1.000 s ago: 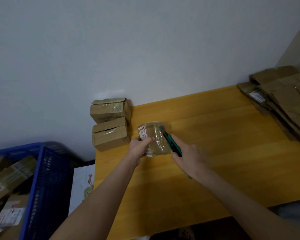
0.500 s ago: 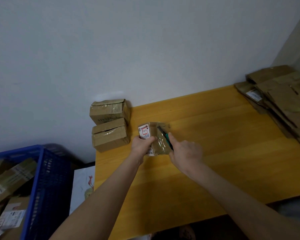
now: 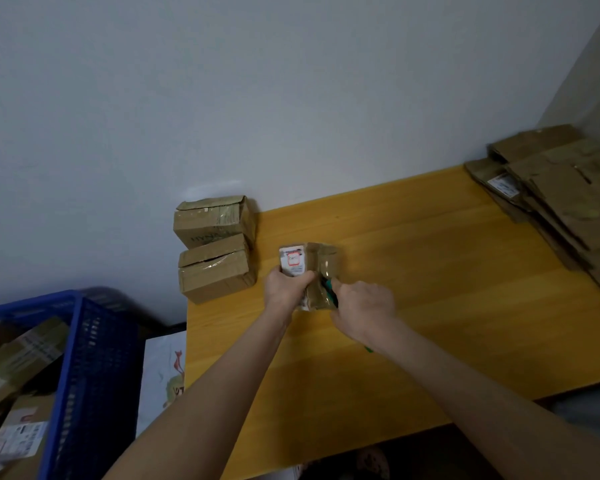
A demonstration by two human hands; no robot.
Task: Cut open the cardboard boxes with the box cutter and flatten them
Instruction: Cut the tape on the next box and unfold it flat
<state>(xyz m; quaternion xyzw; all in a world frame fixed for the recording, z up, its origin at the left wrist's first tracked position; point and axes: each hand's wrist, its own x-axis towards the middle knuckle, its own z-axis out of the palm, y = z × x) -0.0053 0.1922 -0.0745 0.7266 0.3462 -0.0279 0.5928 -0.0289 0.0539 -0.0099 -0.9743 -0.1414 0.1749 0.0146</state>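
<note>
L grip (image 3: pixel 284 289) grasps small labelled box (image 3: pixel 321 259) on desk (image 3: pixel 430 289), left of centre. R grip (image 3: pixel 364 308) clenched round green box cutter (image 3: pixel 329 292), tip on box's tape. 2 sealed boxes (image 3: pixel 215 251) at far-left corner; flattened cardboard (image 3: pixel 561 195) at far-right.

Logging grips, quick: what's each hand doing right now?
Left hand: grips the small taped box.
Right hand: grips the green box cutter, held against that box.
</note>
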